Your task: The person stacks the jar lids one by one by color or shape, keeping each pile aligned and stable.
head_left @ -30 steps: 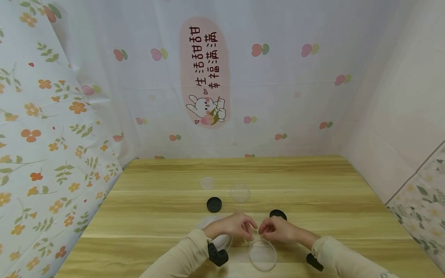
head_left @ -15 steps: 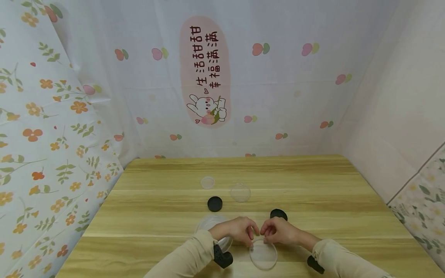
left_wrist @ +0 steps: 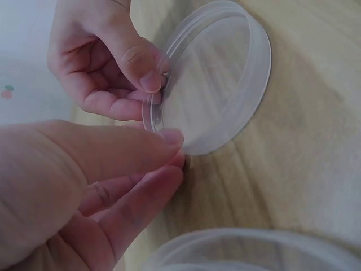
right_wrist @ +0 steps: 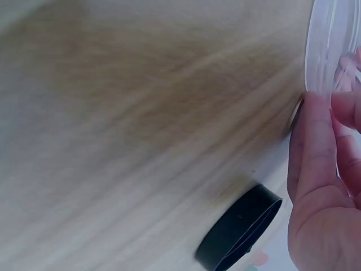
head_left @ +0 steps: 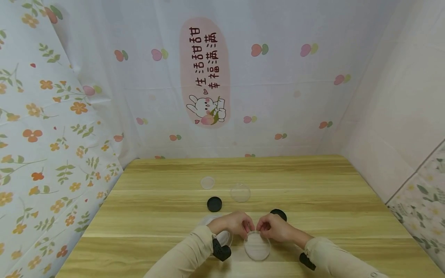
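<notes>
Nearest: pale sleeves, a black wrist unit on each arm, left (head_left: 221,251) and right (head_left: 307,261).

Clear lid (head_left: 257,249) at the near middle of the worktop (head_left: 313,185), between the hands and a little nearer than them. Round, shallow, thin-walled, see-through. Tilted in the left wrist view; cannot tell whether its near edge touches the wood.

Left hand (head_left: 240,224): thumb and forefinger close together, pinching the rim at its far left; the other fingers bent beneath. Right hand (head_left: 276,227): fingers curled in, thumb and fingertips pinching the rim at its far right, just beside the left hand's grip.

Handling, by judgement: looks like thin plastic, so very light, a bit springy at the wall, stiffer round the edge. Smooth face likely slides under fingertips; hard squeezing might bow or crack it. Best hold is the raised rim, thumb one side, fingertips the other, light pressure at two spots.

Clear tub (left_wrist: 254,248) left of the lid, partly hidden under the left forearm; contents cannot be made out.

Just beyond the right hand, a black cap (head_left: 279,213), partly covered by it. Farther left, a black dish (head_left: 214,204), shallow, hollow side up.

Farther: a clear disc (head_left: 240,192), then a smaller disc (head_left: 207,182) to its left. Printed cloth (head_left: 285,96) hangs behind.
</notes>
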Available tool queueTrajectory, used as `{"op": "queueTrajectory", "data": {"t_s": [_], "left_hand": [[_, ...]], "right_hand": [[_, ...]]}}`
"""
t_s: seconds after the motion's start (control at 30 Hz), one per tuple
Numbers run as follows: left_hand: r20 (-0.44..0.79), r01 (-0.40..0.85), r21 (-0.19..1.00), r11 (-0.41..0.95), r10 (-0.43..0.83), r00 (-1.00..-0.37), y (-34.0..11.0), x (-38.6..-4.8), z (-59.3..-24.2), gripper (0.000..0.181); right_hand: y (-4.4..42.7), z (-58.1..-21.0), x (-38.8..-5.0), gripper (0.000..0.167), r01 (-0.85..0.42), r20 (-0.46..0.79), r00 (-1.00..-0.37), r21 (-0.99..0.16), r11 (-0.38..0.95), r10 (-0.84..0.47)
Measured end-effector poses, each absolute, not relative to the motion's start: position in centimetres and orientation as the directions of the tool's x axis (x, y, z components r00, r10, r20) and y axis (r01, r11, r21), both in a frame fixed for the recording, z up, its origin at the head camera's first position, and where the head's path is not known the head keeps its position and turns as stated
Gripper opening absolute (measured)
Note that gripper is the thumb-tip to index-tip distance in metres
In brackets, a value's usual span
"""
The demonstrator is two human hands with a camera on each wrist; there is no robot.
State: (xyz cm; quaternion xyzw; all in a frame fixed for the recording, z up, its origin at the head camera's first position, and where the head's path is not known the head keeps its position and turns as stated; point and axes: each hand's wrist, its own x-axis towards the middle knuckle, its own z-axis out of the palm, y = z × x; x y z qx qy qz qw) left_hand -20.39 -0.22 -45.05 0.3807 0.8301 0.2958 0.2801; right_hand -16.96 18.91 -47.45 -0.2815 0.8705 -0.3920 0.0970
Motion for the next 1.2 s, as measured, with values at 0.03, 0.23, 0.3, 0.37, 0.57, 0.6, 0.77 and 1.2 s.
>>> {"op": "queueTrajectory", "data": {"t_s": [0.03, 0.23, 0.3, 0.37, 0.57, 0.6, 0.77, 1.2], "left_hand": [[-0.233, 0.469, 0.708, 0.529, 0.801, -0.552, -0.3, -20.5, -45.0, 0.022], [-0.221, 0.482, 0.686, 0.544, 0.788, -0.574, -0.7, -21.7, -45.5, 0.024], [-0.178, 0.531, 0.67, 0.52, 0.806, -0.565, -0.8, -23.3, -47.8, 0.026], [-0.135, 0.578, 0.655, 0.487, 0.827, -0.545, -0.8, -25.0, -50.2, 0.028], [-0.155, 0.512, 0.667, 0.542, 0.773, -0.615, -1.2, -24.4, -48.4, 0.027], [-0.143, 0.52, 0.664, 0.537, 0.773, -0.618, -1.3, -24.5, -48.4, 0.026], [-0.037, 0.639, 0.6, 0.481, 0.815, -0.578, -1.6, -28.7, -55.0, 0.023], [-0.103, 0.448, 0.73, 0.516, 0.731, -0.674, -2.7, -25.5, -48.7, 0.016]], "right_hand": [[18.8, -47.5, -17.1, 0.01, -0.414, 0.052, -0.825, -0.733, 0.54, -0.563], [18.1, -47.6, -18.0, 0.009, -0.429, 0.077, -0.835, -0.712, 0.556, -0.545], [17.9, -47.7, -18.3, 0.009, -0.427, 0.08, -0.839, -0.71, 0.56, -0.538], [17.8, -47.8, -18.6, 0.008, -0.41, 0.067, -0.847, -0.714, 0.568, -0.527], [17.4, -47.8, -19.4, 0.006, -0.376, 0.052, -0.865, -0.726, 0.575, -0.499], [17.4, -47.8, -19.6, 0.006, -0.376, 0.056, -0.867, -0.726, 0.576, -0.495], [17.2, -47.7, -20.2, 0.007, -0.361, 0.061, -0.88, -0.731, 0.579, -0.471], [16.8, -47.9, -21.3, 0.004, -0.308, 0.041, -0.914, -0.719, 0.623, -0.404]]}}
